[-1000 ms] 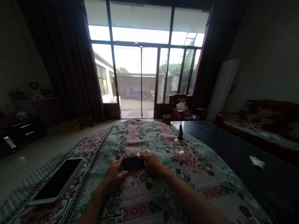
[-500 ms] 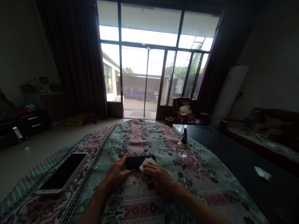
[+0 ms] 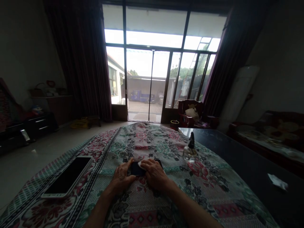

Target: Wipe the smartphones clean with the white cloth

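A dark smartphone [image 3: 137, 170] lies flat on the patterned tablecloth [image 3: 147, 193] in front of me. My left hand [image 3: 121, 174] grips its left end, with the thumb at the near edge and the fingers at the far edge. Bent over the middle of the screen, my right hand [image 3: 155, 173] presses a small white wipe [image 3: 140, 164] against it. Most of the wipe is hidden under the fingers, and the right hand covers much of the phone's right half.
A larger white-framed phone [image 3: 68, 176] lies at the left. Right of my hands stands a clear spray bottle [image 3: 190, 154] with a black nozzle. A crumpled white piece [image 3: 277, 182] rests on the dark tabletop [image 3: 251, 164]. Glass doors [image 3: 149, 85] are beyond the table.
My right hand has slid the wipe to the left across the phone, toward my left hand, and now covers more of it. The left hand keeps its hold. The view has shifted slightly.
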`<state>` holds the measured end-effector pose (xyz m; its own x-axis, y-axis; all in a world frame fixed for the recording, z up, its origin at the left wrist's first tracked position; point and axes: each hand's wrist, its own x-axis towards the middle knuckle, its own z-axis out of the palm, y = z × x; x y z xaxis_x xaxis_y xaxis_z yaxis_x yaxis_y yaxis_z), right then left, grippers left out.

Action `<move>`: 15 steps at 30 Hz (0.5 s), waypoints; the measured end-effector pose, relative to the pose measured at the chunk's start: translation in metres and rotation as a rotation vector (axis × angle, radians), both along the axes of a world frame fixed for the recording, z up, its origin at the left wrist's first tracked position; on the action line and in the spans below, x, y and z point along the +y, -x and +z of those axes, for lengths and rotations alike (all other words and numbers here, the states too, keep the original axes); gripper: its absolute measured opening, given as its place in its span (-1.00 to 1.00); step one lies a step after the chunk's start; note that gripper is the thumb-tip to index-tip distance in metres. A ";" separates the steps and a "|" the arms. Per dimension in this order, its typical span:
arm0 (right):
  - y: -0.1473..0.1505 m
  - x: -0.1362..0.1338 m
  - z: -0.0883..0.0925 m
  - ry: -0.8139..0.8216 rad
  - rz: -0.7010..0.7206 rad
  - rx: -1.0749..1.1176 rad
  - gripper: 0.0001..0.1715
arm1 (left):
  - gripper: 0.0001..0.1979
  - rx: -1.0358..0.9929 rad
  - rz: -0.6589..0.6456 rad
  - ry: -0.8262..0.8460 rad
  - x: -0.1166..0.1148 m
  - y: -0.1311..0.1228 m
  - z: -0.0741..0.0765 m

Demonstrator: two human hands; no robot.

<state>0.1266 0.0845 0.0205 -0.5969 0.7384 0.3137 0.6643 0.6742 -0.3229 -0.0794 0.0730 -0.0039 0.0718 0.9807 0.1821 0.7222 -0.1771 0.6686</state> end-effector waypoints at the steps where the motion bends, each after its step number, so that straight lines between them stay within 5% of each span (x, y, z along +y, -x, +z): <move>1: -0.002 -0.004 -0.001 0.004 0.012 0.013 -0.49 | -0.20 0.006 0.000 0.006 0.000 0.000 0.000; 9: -0.013 -0.029 -0.001 0.008 0.102 0.083 -0.52 | -0.18 0.037 -0.009 0.033 -0.001 -0.001 0.001; 15: -0.003 -0.011 0.001 0.043 0.104 0.069 -0.53 | -0.20 0.031 -0.010 0.034 -0.003 -0.002 0.006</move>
